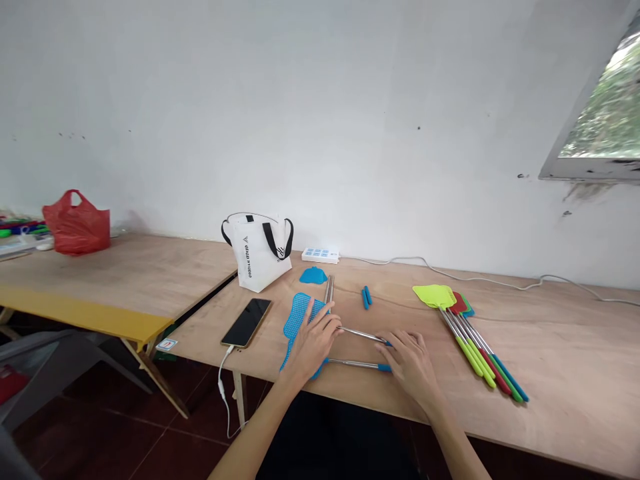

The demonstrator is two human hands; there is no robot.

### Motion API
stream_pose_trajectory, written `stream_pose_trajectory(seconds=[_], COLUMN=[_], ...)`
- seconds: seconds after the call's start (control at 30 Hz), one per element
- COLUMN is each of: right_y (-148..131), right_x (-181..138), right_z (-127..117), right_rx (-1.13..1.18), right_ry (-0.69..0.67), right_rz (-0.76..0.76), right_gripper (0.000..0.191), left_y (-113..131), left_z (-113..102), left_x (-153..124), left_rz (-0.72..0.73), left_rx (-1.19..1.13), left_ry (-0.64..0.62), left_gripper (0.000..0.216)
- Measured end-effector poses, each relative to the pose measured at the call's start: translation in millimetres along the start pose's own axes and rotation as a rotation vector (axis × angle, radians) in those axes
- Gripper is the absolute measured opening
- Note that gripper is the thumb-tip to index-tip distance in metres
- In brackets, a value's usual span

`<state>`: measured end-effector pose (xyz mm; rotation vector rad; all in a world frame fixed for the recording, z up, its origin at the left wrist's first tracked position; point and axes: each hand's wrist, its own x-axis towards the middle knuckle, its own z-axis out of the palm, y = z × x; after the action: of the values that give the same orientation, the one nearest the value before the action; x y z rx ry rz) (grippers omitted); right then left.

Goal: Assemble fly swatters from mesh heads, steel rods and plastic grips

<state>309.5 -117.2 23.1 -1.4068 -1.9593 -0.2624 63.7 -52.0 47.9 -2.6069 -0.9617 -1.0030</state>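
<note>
A blue fly swatter with a metal rod [361,334] lies between my hands. My left hand [314,339] is closed at its head end, with the index finger stretched over a blue mesh swatter head [298,313]. Around the handle end of the same rod, my right hand [411,360] has its fingers curled, covering most of the blue grip. Nearer the table's front edge is a second blue swatter, its rod [353,363] parallel to the first and its head partly hidden by my left hand. Beyond are loose metal rods [329,290], blue heads [313,275] and two blue grips [367,297].
Several assembled swatters [473,343] in yellow, red, green and blue lie to the right. A phone [247,323] on a charging cable and a white bag [260,257] stand left. A power strip [321,255] sits by the wall. A red bag [77,227] rests on the neighbouring table.
</note>
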Motion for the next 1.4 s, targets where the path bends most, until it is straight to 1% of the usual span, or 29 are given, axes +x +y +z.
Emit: stream_pose_trajectory(seconds=[0.13,0.27,0.37,0.5,0.57,0.63,0.73,0.83,0.97,1.03,1.13,1.23,1.3,1.4], right_y=[-8,-8,-9,-5,6,23,52,76,101,110,115,111,104,89], right_x=[2,3,2,-2,-4,-5,-8,-14,-26,-31,-33,-32,-31,-29], right_z=[-9,-18,-18,-19,-25,-35,-49,-56,-62,-64,-66,-72,-79,-91], right_rx=[-0.084,-0.075,-0.030,0.072,0.085,0.075,0.063,0.022,-0.105,-0.117,-0.011,0.098,0.146,0.218], right_ry=[0.008,-0.048,-0.081,-0.133,-0.157,-0.155,-0.095,-0.011,0.169,0.203,0.156,0.089,-0.024,-0.252], right_rz=[-0.075,-0.160,-0.149,-0.039,0.014,0.056,0.095,0.094,0.113,0.145,0.182,0.249,0.306,0.369], right_gripper=[0.033,0.030,0.035,0.043,0.045,0.044,0.044,0.044,0.047,0.049,0.052,0.057,0.055,0.052], left_y=[5,10,14,8,-1,-13,-26,-32,-37,-39,-37,-34,-34,-35], left_z=[-9,-19,-23,-29,-37,-47,-58,-61,-63,-65,-68,-73,-78,-83], left_x=[2,4,5,8,7,6,5,4,1,0,-1,-2,-2,-2], left_rz=[0.076,0.107,0.122,0.161,0.165,0.128,0.066,0.053,0.028,0.021,0.018,0.038,0.078,0.130], left_rx=[-0.021,-0.033,-0.017,0.014,0.009,0.007,-0.012,-0.025,-0.051,-0.064,-0.048,-0.007,0.028,0.062], left_ry=[-0.118,-0.199,-0.184,-0.142,-0.134,-0.123,-0.132,-0.153,-0.146,-0.132,-0.096,-0.074,-0.063,-0.033], left_gripper=[0.024,0.023,0.023,0.030,0.030,0.029,0.029,0.031,0.031,0.031,0.030,0.029,0.029,0.031])
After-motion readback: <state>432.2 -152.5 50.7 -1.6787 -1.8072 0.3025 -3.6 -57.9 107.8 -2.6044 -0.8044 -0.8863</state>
